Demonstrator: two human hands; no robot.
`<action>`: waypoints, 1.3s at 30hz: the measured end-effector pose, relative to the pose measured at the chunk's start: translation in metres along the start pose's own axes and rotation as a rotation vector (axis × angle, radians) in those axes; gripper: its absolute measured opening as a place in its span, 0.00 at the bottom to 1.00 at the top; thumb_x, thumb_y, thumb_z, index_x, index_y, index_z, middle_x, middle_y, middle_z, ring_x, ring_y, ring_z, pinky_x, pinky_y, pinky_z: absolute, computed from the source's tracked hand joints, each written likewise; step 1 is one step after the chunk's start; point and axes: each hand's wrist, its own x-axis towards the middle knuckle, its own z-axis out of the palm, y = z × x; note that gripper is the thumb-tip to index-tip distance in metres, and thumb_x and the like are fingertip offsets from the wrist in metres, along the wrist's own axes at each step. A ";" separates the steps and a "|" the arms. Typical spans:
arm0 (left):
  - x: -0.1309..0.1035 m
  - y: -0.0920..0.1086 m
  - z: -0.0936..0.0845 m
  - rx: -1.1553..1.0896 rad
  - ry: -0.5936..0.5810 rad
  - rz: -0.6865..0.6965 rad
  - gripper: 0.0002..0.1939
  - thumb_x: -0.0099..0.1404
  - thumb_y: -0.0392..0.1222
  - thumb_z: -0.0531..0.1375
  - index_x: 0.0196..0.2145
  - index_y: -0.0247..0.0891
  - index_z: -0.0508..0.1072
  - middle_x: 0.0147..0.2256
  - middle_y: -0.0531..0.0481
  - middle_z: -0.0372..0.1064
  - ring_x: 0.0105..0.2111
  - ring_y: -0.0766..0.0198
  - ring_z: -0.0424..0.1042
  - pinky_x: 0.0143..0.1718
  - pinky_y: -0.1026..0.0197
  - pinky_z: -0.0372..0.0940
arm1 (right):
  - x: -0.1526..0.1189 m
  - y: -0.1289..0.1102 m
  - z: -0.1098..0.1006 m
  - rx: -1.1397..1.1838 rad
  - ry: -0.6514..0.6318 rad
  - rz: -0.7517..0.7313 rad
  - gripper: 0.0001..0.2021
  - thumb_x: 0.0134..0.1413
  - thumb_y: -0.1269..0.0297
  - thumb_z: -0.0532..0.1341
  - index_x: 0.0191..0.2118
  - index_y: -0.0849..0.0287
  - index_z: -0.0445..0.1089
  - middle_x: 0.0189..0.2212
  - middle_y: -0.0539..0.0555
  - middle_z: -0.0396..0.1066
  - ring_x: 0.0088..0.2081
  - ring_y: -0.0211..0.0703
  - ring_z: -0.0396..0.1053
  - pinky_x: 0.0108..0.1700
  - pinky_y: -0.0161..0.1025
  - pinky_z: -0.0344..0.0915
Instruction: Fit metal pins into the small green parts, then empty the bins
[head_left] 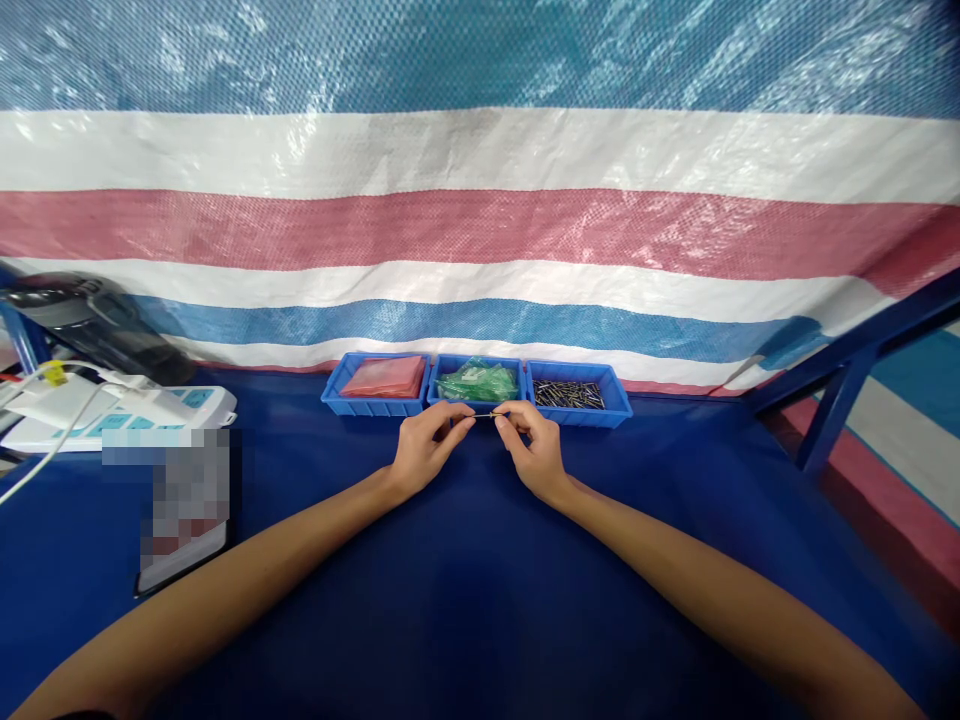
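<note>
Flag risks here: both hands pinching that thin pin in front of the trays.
1. The thin pin is held only by the fingertips of the left hand and right hand; a slip could drop it onto the dark blue table cover, where it may be hard to spot.
2. The hands sit close to the middle tray; a nudge might shift it or the tray of pins.

We saw three blue trays side by side on a dark blue table cover [480,600]: the left tray [375,385] held red bags, the middle tray [477,382] green bags, the right tray [576,394] dark metallic pins. Behind them hung a woven tarp [480,200] striped blue, white and red. A white power strip [112,415] had pale blue switches.
</note>
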 end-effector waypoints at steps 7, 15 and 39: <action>0.000 0.000 0.000 0.006 0.008 0.007 0.07 0.66 0.41 0.58 0.37 0.36 0.74 0.31 0.51 0.73 0.23 0.71 0.67 0.27 0.69 0.63 | 0.000 -0.001 0.000 -0.015 -0.003 -0.008 0.06 0.59 0.64 0.56 0.38 0.59 0.68 0.17 0.44 0.55 0.19 0.34 0.53 0.25 0.33 0.53; 0.000 0.000 0.000 0.006 0.015 0.015 0.08 0.66 0.42 0.57 0.37 0.36 0.74 0.31 0.50 0.74 0.23 0.71 0.68 0.28 0.68 0.64 | 0.000 0.001 0.001 -0.011 -0.016 -0.009 0.08 0.60 0.63 0.55 0.36 0.60 0.68 0.20 0.46 0.60 0.21 0.34 0.56 0.25 0.33 0.54; -0.001 -0.001 0.001 0.001 0.007 0.024 0.08 0.66 0.42 0.57 0.36 0.36 0.74 0.31 0.49 0.74 0.25 0.69 0.69 0.29 0.68 0.64 | 0.000 0.001 0.000 0.025 -0.062 -0.009 0.11 0.62 0.61 0.52 0.31 0.59 0.64 0.18 0.46 0.57 0.20 0.33 0.56 0.25 0.33 0.55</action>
